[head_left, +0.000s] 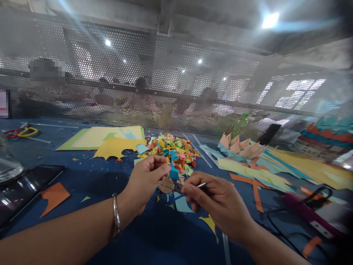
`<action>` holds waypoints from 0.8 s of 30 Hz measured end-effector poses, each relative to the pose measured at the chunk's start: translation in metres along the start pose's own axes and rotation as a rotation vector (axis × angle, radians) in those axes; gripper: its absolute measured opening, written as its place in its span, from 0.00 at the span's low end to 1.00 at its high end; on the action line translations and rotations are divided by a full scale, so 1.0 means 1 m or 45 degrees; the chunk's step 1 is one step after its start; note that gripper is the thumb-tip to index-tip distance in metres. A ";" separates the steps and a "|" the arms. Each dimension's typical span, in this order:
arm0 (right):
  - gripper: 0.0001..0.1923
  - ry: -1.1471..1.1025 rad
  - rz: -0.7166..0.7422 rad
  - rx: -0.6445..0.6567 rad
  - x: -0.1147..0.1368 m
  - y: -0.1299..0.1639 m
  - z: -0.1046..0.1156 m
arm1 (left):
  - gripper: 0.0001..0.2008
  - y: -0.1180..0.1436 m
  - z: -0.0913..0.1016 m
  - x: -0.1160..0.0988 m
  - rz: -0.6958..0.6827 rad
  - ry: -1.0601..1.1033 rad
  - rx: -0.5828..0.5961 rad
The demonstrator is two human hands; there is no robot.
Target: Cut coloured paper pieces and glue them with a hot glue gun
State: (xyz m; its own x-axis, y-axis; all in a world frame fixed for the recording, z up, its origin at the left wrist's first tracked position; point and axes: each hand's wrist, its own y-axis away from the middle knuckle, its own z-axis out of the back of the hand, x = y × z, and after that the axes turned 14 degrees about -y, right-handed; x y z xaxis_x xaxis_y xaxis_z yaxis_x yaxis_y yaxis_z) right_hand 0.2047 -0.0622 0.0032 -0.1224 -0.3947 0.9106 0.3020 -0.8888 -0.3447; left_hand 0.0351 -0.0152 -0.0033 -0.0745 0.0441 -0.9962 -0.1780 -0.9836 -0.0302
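Head view, left to right: scissors (23,132) lie far off on the blue counter (91,176), then yellow paper sheets (110,137). Left hand (146,180) pinches a small brown paper piece (166,185), held just above the counter between both hands. Right hand (217,200) grips a thin metal tool (202,184) touching it. Behind lies a heap of coloured scraps (172,149); folded paper shapes (241,144) sit right.

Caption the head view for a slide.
Left hand pinches a small brown paper piece while the right hand holds a thin metal tool, before a heap of paper scraps on a blue table.
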 end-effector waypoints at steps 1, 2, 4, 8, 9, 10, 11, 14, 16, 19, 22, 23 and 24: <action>0.11 0.046 0.037 -0.041 -0.001 0.000 0.001 | 0.11 0.000 0.000 0.000 -0.008 0.000 -0.013; 0.11 0.092 0.067 -0.054 -0.001 0.000 0.001 | 0.10 -0.001 0.000 0.000 -0.015 0.000 -0.024; 0.10 0.140 0.068 -0.002 -0.003 -0.001 -0.001 | 0.10 -0.001 0.000 0.000 -0.020 -0.003 -0.028; 0.11 0.045 -0.013 0.115 -0.005 -0.002 -0.004 | 0.09 -0.002 0.000 -0.002 -0.012 -0.014 -0.028; 0.11 -0.017 -0.026 0.070 -0.005 -0.002 -0.003 | 0.09 -0.002 0.001 -0.002 -0.010 -0.007 -0.032; 0.11 -0.095 -0.027 -0.010 -0.004 -0.001 -0.001 | 0.09 -0.002 0.001 -0.002 -0.010 0.005 -0.033; 0.10 -0.183 -0.013 -0.108 -0.004 -0.001 0.002 | 0.09 -0.003 0.001 -0.002 -0.010 0.019 -0.034; 0.08 -0.445 0.084 -0.348 -0.004 -0.002 0.010 | 0.09 -0.004 0.001 0.000 0.003 0.043 -0.003; 0.07 -0.554 0.109 -0.404 -0.004 -0.004 0.012 | 0.10 -0.003 0.001 0.001 0.022 0.067 0.035; 0.08 -0.623 0.050 -0.434 -0.005 -0.009 0.010 | 0.11 0.000 -0.001 0.000 0.059 0.135 0.120; 0.09 -0.649 -0.012 -0.461 -0.006 -0.014 0.008 | 0.11 0.005 -0.003 -0.002 0.083 0.224 0.212; 0.09 -0.655 -0.018 -0.468 -0.006 -0.015 0.008 | 0.11 0.006 -0.004 -0.003 0.084 0.246 0.233; 0.10 -0.660 -0.019 -0.476 -0.007 -0.016 0.008 | 0.11 0.007 -0.004 -0.004 0.085 0.261 0.251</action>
State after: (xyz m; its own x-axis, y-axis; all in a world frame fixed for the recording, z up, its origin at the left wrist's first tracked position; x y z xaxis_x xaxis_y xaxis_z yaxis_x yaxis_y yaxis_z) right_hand 0.2086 -0.0433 0.0043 0.3776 -0.3008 0.8758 -0.0576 -0.9516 -0.3020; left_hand 0.0380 -0.0233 -0.0002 0.1038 -0.0758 -0.9917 -0.3682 -0.9292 0.0325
